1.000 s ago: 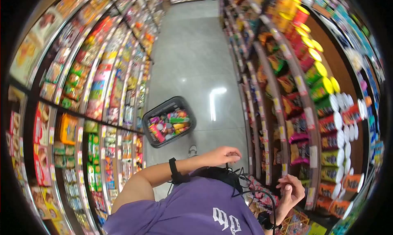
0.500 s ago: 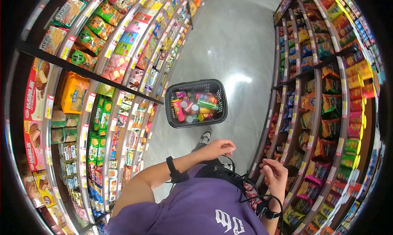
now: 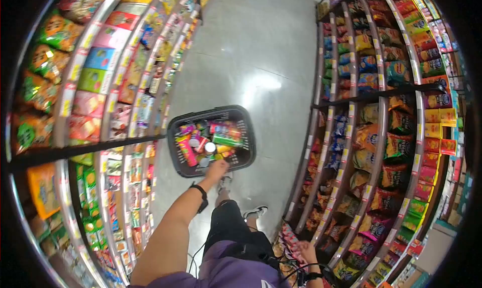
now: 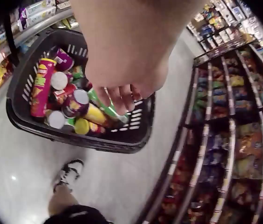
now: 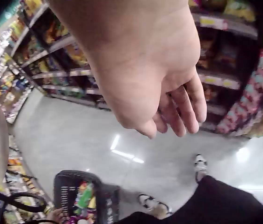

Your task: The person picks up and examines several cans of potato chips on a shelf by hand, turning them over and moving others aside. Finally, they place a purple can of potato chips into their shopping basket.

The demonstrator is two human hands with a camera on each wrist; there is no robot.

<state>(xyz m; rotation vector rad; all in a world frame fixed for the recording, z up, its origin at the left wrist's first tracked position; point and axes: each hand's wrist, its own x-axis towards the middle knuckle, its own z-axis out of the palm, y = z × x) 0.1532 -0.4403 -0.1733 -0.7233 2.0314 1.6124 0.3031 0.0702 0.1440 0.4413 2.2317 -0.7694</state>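
Note:
A black shopping basket (image 3: 175, 163) stands on the floor, holding a jumble of snack tubes and lidded tubs. A pink tube (image 4: 42, 88) leans at its left side, and a green one (image 3: 227, 139) lies toward the right. My left hand (image 3: 217, 171) reaches down to the near rim of the basket. In the left wrist view its loosely bent fingers (image 4: 126, 97) overlap the basket's contents, with nothing seen in them. My right hand (image 5: 154, 88) hangs beside the body, fingers relaxed and holding nothing, near a red-and-white patterned item (image 3: 291, 242) low by the shelf.
Shelves of packaged snacks (image 3: 93, 72) line the left side, close to the basket. Shelves of bagged chips (image 3: 396, 172) run along the right. Grey tiled floor (image 3: 241, 62) stretches ahead between them. My shoes (image 3: 256, 211) stand just behind the basket; black cables hang at the waist.
My left hand has moved from in front of the waist down and forward to the basket. My right hand has dropped lower at the side. The view has turned and come nearer the basket.

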